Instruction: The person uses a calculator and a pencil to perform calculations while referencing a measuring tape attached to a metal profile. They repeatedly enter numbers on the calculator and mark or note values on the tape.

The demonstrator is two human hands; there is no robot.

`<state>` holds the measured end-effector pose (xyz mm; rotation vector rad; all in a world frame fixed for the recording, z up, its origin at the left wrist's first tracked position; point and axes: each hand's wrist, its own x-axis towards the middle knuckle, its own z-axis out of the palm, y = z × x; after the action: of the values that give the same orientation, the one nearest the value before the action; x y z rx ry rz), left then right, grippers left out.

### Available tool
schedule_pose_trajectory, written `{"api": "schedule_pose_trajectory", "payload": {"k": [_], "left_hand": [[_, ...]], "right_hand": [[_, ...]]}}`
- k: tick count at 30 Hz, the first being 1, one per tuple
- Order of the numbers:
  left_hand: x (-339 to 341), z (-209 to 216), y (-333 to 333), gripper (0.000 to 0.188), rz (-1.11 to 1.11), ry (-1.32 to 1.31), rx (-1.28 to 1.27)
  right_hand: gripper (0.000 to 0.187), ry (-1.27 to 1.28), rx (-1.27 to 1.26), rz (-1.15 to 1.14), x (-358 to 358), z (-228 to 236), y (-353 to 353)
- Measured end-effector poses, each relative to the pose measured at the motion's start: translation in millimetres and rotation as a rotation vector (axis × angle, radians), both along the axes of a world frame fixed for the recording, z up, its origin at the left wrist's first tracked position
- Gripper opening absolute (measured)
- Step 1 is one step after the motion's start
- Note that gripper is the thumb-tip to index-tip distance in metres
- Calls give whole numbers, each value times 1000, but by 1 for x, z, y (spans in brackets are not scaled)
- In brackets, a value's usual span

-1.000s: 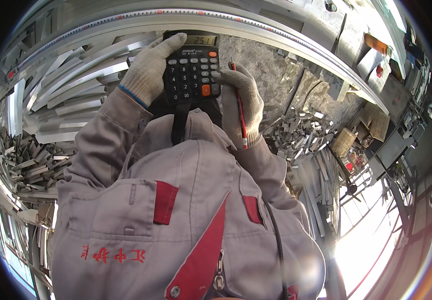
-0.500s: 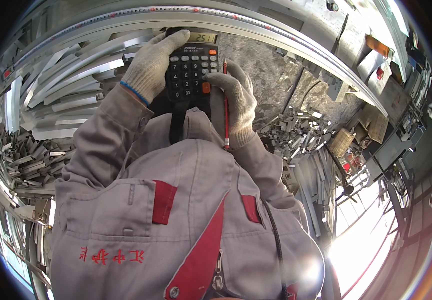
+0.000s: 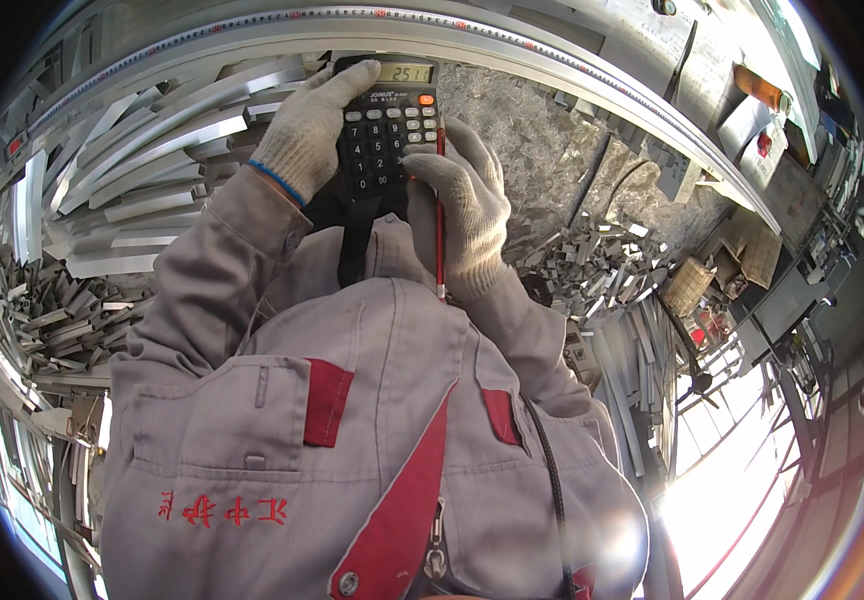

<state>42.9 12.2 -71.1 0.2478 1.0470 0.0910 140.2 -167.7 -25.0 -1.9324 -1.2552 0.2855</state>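
A white-knit-gloved left hand point(image 3: 304, 132) grips a black rectangular plastic calculator point(image 3: 379, 139) — the white-gloved right hand point(image 3: 467, 205), fingers point(image 3: 480, 155) clasping a slim red pencil point(image 3: 440, 225), thumb point(image 3: 424, 161) over the keys point(image 3: 378, 163).

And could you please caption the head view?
Left hand holding a black calculator; right hand with a red pencil.

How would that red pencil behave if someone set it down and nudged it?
The red pencil looks straight in the right hand, so probably stiff. Its thinness suggests little weight. Being long and slim, it may roll.

Harsh glare point(image 3: 720, 505) at lower right
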Motion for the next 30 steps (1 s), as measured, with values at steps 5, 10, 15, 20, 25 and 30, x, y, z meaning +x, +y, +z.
{"api": "schedule_pose_trajectory", "payload": {"k": [5, 10, 15, 20, 25, 30], "left_hand": [[6, 5, -8, 24, 9, -56, 56], [6, 4, -10, 26, -94, -79, 209], [3, -2, -11, 28, -211, -91, 431], [3, -10, 0, 28, -45, -141, 50], [4, -14, 3, 27, -18, -120, 65], [-6, -18, 6, 29, 68, -166, -1]], "right_hand": [[40, 101, 30, 61, -5, 2, 6], [41, 75, 5, 108, -9, 0, 12], [40, 77, -19, 126, -9, -1, 11], [40, 98, 34, 136, -6, 2, 11], [40, 74, -30, 209, -9, 4, 19], [39, 88, -14, 131, -5, 8, 15]]}}
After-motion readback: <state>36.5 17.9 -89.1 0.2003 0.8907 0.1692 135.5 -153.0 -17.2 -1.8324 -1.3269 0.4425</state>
